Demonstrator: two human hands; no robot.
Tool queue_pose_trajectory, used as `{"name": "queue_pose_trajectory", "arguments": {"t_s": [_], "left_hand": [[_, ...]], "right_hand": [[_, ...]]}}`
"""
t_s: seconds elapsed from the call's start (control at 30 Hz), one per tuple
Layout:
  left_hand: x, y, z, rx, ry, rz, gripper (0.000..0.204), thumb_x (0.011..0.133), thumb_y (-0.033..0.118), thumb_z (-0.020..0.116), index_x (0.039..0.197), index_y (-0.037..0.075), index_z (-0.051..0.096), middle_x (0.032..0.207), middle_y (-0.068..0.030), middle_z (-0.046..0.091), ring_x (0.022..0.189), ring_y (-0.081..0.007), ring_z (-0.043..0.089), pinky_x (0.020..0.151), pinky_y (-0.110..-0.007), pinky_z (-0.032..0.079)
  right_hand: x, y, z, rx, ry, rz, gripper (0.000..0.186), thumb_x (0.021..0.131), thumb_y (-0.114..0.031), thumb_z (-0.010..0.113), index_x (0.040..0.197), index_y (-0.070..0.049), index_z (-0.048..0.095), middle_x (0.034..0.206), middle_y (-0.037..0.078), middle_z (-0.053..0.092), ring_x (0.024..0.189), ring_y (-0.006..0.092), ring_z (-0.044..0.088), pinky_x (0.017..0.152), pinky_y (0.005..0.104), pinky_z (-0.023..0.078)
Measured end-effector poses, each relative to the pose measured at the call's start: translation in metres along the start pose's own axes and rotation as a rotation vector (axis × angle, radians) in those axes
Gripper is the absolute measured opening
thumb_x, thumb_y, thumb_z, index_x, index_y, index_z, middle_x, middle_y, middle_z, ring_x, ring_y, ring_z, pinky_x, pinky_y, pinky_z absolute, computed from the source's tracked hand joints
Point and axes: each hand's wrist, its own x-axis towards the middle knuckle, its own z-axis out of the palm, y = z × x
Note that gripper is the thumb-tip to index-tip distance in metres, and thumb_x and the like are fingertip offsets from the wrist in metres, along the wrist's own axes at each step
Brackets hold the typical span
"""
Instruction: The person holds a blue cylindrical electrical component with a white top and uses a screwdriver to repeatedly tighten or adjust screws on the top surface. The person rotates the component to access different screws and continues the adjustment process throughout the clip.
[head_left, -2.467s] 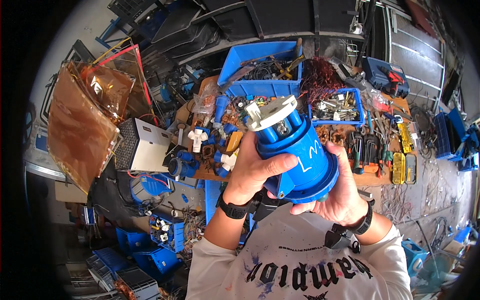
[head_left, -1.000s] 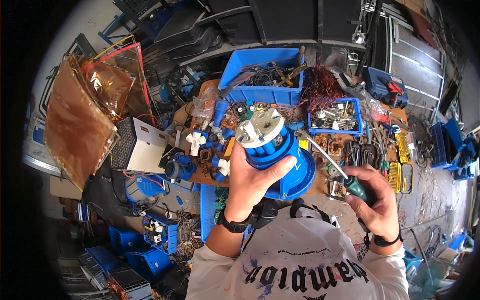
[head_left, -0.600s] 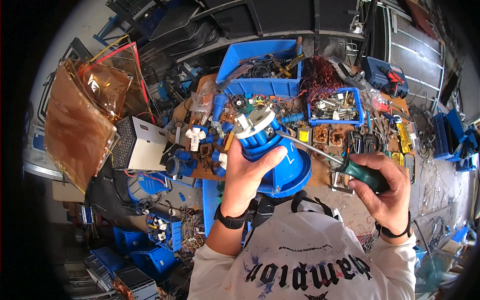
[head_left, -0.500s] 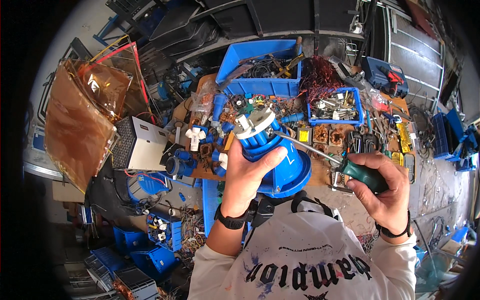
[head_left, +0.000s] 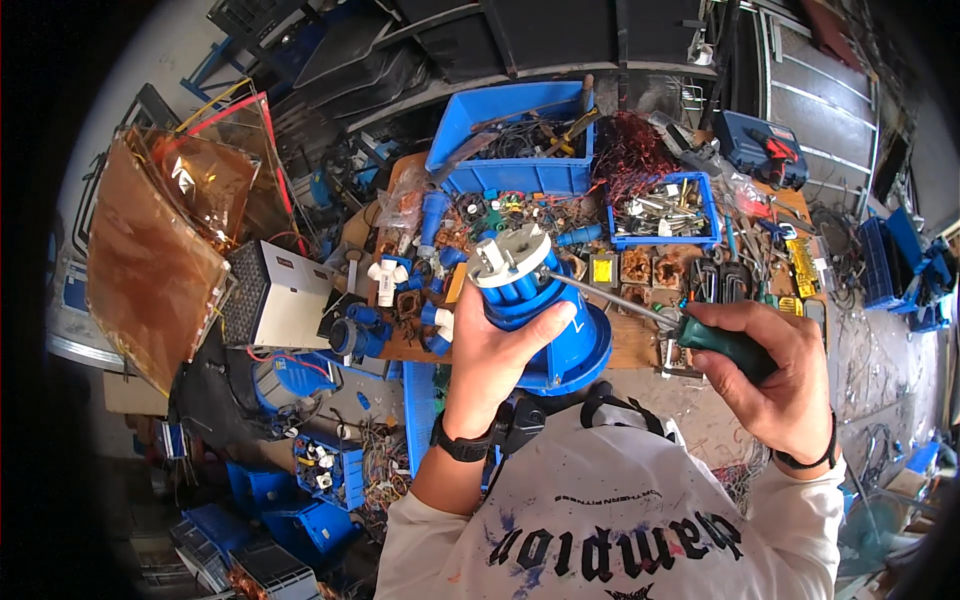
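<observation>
My left hand (head_left: pixel 495 355) is wrapped round a blue industrial plug connector (head_left: pixel 562 345) with a flared base. A pale grey insert (head_left: pixel 512 254) with metal pins tops it, tilted toward the upper left. In my right hand (head_left: pixel 765 375) is a screwdriver (head_left: pixel 728 345), its dark green handle closed in my fingers. The long metal shaft points left, and its tip meets the side of the connector just beneath the grey insert. Whether the tip sits in a screw is too small to tell.
Beyond my hands, a wooden workbench (head_left: pixel 402 348) carries a large blue bin (head_left: pixel 515 178) of tools and scrap. A blue tray (head_left: pixel 665 240) of metal pins stands right of it. White fittings (head_left: pixel 387 280) lie left. A dark blue tool case (head_left: pixel 745 150) rests far right.
My right hand has shifted slightly right and turned a little on the screwdriver handle. The connector stays in my left hand, with the tip still against its side.
</observation>
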Motion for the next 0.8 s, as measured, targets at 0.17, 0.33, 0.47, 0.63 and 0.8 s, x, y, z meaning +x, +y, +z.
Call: {"name": "queue_pose_trajectory", "arguments": {"t_s": [0.17,0.33,0.47,0.63,0.8], "left_hand": [[-0.003,-0.002,0.001,0.068,-0.007,0.099,0.065,0.079,0.010,0.089,0.132,0.002,0.053,0.119,-0.0075,0.067,0.103,-0.0146,0.067,0.094,-0.032,0.055],[-0.006,-0.005,-0.001,0.182,0.046,0.212,0.066,0.077,0.009,0.089,0.131,0.001,0.051,0.120,-0.0086,0.067,0.104,-0.0158,0.067,0.094,-0.032,0.055],[-0.006,-0.008,-0.005,0.340,0.113,0.346,0.066,0.077,0.010,0.090,0.130,0.002,0.051,0.120,-0.0093,0.067,0.104,-0.0165,0.067,0.094,-0.033,0.054],[-0.007,-0.005,-0.011,0.283,0.104,0.287,0.064,0.079,0.011,0.089,0.130,0.002,0.052,0.119,-0.0090,0.068,0.104,-0.0155,0.067,0.094,-0.033,0.054],[-0.011,0.003,-0.015,-0.046,0.022,-0.044,0.061,0.082,0.014,0.087,0.132,0.002,0.054,0.117,-0.0072,0.068,0.102,-0.0145,0.068,0.092,-0.032,0.055]], "right_hand": [[0.002,-0.012,-0.011,-0.033,-0.062,0.051,0.029,0.087,-0.010,0.075,0.111,0.006,0.071,0.086,0.012,0.074,0.075,0.0154,0.071,0.072,0.0278,0.055],[0.008,-0.019,-0.019,0.041,-0.214,0.214,0.027,0.093,-0.012,0.071,0.112,0.007,0.069,0.083,0.010,0.072,0.071,0.0133,0.069,0.067,0.0263,0.053],[0.018,-0.018,-0.020,0.173,-0.289,0.339,0.026,0.096,-0.010,0.067,0.115,0.008,0.068,0.080,0.007,0.070,0.070,0.0116,0.067,0.066,0.0257,0.053],[0.014,-0.017,-0.003,-0.032,-0.203,0.018,0.028,0.093,-0.004,0.069,0.119,0.005,0.067,0.082,0.012,0.070,0.071,0.0175,0.069,0.068,0.0286,0.054],[0.009,-0.017,0.007,-0.145,-0.113,-0.124,0.033,0.087,0.001,0.072,0.119,0.001,0.069,0.090,0.015,0.071,0.072,0.0252,0.070,0.070,0.0317,0.054]]}}
